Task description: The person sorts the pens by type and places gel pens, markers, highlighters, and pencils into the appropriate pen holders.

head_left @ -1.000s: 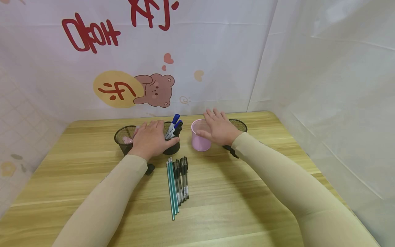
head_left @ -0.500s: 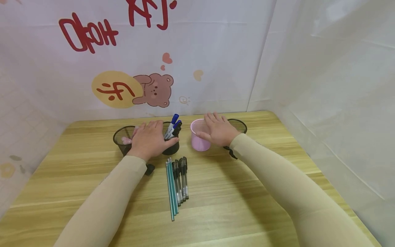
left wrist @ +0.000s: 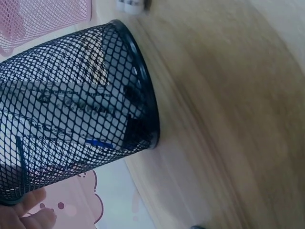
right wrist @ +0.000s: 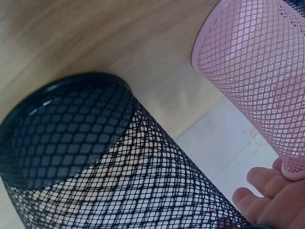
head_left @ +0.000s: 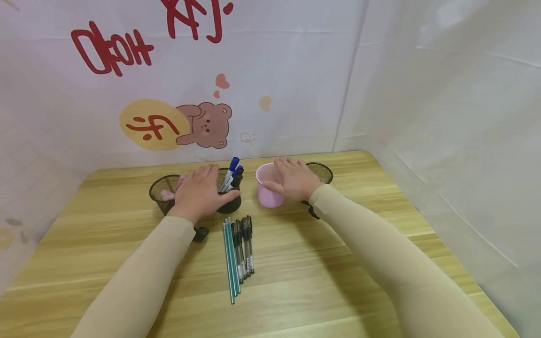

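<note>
My left hand lies palm down with extended fingers over the gap between two black mesh pen cups. The leftmost cup has something pink inside; the other cup holds markers with blue and black caps. In the left wrist view, fingertips are right at the rim of the marker cup. Over on the right, my right hand overlaps a pink mesh cup and a black mesh cup, fingers extended. Its fingertips meet the pink cup's rim in the right wrist view.
Teal pencils and several black-capped pens lie side by side on the wooden table, nearer to me than the cups. A white printed sheet hangs behind the table, and another white sheet stands along its right side.
The head view has turned slightly right, so everything sits further left in it. My right hand's fingers have lowered a little over the pink cup. The left hand stays in place.
</note>
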{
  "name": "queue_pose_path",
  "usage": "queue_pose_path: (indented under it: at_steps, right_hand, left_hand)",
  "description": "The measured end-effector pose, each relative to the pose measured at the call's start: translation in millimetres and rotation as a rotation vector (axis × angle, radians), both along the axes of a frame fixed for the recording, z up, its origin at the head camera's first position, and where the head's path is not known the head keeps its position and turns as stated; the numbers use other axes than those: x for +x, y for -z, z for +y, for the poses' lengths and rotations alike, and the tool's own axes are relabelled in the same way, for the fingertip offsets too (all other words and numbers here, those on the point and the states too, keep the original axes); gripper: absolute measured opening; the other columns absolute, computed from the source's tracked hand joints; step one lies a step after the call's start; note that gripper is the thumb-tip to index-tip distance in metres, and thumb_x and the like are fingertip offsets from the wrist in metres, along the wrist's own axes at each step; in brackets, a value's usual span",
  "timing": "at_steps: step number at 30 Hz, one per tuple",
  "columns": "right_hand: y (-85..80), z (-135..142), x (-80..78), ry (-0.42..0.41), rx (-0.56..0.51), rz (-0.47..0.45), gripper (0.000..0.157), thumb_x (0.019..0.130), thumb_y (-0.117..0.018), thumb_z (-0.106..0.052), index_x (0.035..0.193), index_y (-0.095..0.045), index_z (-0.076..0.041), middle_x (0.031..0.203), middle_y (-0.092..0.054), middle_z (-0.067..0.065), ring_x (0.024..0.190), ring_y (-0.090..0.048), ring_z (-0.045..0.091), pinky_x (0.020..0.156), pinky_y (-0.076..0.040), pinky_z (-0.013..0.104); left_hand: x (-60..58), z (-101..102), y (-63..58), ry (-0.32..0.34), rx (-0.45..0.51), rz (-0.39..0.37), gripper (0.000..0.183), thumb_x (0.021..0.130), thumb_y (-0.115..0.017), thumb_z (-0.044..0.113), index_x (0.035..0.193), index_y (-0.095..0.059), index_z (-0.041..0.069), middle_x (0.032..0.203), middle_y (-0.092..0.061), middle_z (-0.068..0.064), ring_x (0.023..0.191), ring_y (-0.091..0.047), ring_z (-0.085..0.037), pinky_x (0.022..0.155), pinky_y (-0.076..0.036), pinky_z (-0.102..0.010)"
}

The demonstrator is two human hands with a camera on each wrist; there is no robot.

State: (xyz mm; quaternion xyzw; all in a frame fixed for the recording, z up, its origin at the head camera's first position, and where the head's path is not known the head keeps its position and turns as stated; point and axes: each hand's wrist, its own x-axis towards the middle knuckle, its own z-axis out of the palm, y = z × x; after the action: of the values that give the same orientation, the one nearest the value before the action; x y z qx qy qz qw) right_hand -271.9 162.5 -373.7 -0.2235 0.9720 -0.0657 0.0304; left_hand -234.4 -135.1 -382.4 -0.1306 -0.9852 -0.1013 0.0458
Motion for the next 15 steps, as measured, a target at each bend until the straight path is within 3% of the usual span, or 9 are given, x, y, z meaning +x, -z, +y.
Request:
queue_pose_path:
  at_steps: [9,15]
  right_hand:
    - [-3.7,-2.2,4.4,-0.005,0.007,-0.005,0.104,0.099,-0.034,-0.08,0.167,-0.021,-0.003,0.174,-0.025,0.016,0.163,-0.022,0.035,0.134,-0.015,0.056]
    - [-3.3,-2.5,4.9,0.003,0.0,0.002,0.103,0.099,-0.035,-0.08,0.167,-0.023,-0.002,0.174,-0.027,0.016,0.162,-0.024,0.035,0.133,-0.016,0.055]
  left_hand:
    - [3.2,-2.9,-4.5,0.022,0.041,0.027,0.131,0.074,-0.037,0.104,0.163,-0.037,0.009,0.171,-0.034,-0.014,0.159,-0.029,-0.038,0.129,-0.021,-0.064]
    - [5.2,-3.5,-8.3,0.041,0.096,0.041,0.113,0.087,-0.043,0.092,0.164,-0.036,0.009,0.172,-0.031,-0.014,0.16,-0.024,-0.041,0.129,-0.019,-0.067]
